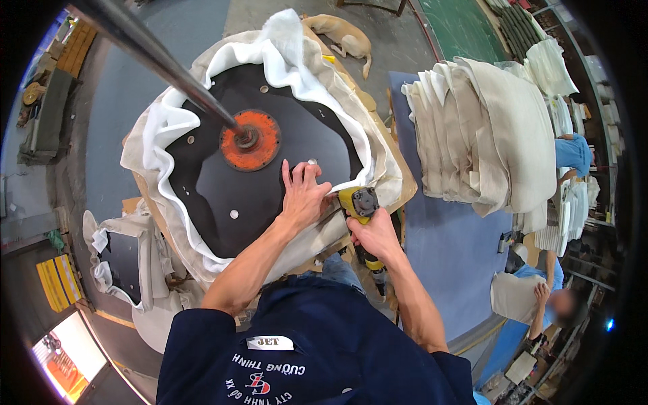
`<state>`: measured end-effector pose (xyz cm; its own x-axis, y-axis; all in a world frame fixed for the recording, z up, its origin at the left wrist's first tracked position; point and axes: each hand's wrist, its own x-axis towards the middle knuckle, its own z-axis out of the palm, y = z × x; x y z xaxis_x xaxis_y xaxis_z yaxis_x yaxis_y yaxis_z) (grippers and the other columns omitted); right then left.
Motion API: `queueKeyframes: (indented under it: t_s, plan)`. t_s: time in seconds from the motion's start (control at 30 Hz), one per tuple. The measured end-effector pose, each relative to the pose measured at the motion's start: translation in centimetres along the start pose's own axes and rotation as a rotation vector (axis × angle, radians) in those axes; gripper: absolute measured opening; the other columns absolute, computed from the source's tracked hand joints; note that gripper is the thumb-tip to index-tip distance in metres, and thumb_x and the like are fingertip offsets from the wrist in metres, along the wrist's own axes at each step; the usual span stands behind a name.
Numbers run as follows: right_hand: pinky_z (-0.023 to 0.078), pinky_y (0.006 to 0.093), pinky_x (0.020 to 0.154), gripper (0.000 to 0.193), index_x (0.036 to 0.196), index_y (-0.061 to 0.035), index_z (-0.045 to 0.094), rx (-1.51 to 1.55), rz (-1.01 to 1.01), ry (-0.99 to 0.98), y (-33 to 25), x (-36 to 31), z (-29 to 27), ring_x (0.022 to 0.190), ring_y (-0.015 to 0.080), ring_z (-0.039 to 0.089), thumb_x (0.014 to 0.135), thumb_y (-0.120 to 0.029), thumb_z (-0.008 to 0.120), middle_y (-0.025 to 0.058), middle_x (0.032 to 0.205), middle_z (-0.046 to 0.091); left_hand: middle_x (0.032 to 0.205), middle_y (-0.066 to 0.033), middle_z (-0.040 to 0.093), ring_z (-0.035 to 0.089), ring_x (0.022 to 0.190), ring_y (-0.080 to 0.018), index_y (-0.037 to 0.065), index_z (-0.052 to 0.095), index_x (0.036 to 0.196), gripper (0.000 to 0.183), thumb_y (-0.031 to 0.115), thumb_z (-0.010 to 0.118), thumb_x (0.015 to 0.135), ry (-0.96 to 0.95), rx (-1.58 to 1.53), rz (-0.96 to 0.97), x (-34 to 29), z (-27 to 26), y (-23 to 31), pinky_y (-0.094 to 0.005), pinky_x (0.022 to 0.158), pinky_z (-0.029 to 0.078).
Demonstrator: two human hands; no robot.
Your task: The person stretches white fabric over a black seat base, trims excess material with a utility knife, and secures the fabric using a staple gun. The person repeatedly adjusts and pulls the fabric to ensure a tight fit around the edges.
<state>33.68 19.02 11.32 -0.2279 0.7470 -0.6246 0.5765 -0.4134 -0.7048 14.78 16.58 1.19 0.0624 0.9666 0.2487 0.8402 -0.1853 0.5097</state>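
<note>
A black panel [253, 202] lies face up on a padded piece, ringed by white padding [165, 128] and beige fabric [138, 145] gathered round its rim. My left hand [305, 196] rests at the panel's near right edge. Its fingers are bent over the black surface, and its thumb side presses on the fabric edge; the thumb is partly hidden. In my right hand [374, 233] is a yellow-and-black staple gun [358, 201], its nose at the fabric edge beside my left fingers. A metal rod [182, 81] comes down onto an orange round plate [250, 158] at the panel's middle.
Folded beige covers [482, 135] are piled on a blue-grey table [439, 246] to the right. A smaller padded piece [121, 260] stands at left. A tan dog [344, 37] lies on the floor beyond. Another person [540, 290] handles fabric at the lower right.
</note>
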Motion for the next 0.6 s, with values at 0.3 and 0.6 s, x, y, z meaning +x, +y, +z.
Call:
queueKeyframes:
  t_s: [0.3,0.6]
  plan:
    - [0.058,0.0415,0.074,0.046,0.127,0.0002,0.059,-0.049,0.108,-0.06,-2.7,1.2,-0.2,0.075,0.0315,0.074,0.083,-0.009,0.067,0.0223,0.096,0.073,0.116,-0.012,0.046,0.041,0.121,-0.035,0.009,0.058,0.096,0.03,0.024,0.079,0.08,-0.051,-0.004,-0.099,0.6,0.4,-0.4,-0.0733,0.115,0.019]
    - [0.052,0.0459,0.097,0.053,0.133,-0.0014,0.057,-0.082,-0.011,-0.013,-2.0,2.0,1.1,0.114,0.0459,0.065,0.082,-0.009,0.07,0.0261,0.117,0.07,0.116,-0.0111,0.048,0.043,0.122,-0.0342,0.011,0.057,0.099,0.026,0.019,0.075,0.082,-0.069,-0.01,-0.101,0.6,0.2,-0.9,-0.0713,0.115,0.018]
